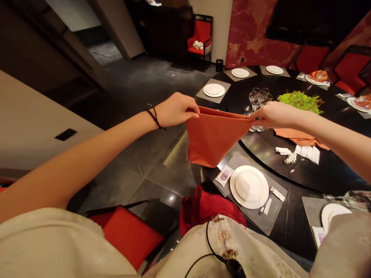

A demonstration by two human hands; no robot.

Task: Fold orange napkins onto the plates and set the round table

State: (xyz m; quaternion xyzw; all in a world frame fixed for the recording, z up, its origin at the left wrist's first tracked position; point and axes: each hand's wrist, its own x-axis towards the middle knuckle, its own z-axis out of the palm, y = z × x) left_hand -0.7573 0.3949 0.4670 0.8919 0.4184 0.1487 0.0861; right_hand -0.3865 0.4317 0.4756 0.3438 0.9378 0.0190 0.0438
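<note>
Orange cloth napkin (213, 137) hangs in the air in front of the person, over the dark tiled floor (150, 173) and just beyond the edge of a round black dining table (290, 227). It is doubled over into a layered triangle, with soft creases and a slight sheen. Its long axis is the taut top edge, which runs almost level from left to right between the hands and dips slightly toward the right. The lowest corner points straight down, with a small loose tip showing at the lower left.

The left hand (175, 110) is closed around the napkin's left corner, its fingers curled over the top fold. A thin black cord bracelet (155, 117) circles that wrist. The right hand (275, 115) reaches in from the other side, nearly flat, its fingers pinched on the right corner. Neither hand touches the table.

Beneath the right forearm, a second orange napkin (298, 136) lies crumpled on the dark glass turntable (261, 162), beside folded white paper strips (292, 152). Nearest the hanging point, a white plate (249, 185) sits on a grey placemat (276, 216), with a fork (266, 200) at its right. Clustered wine glasses (256, 101) stand behind the right hand, just beside a green garnish (300, 102).
</note>
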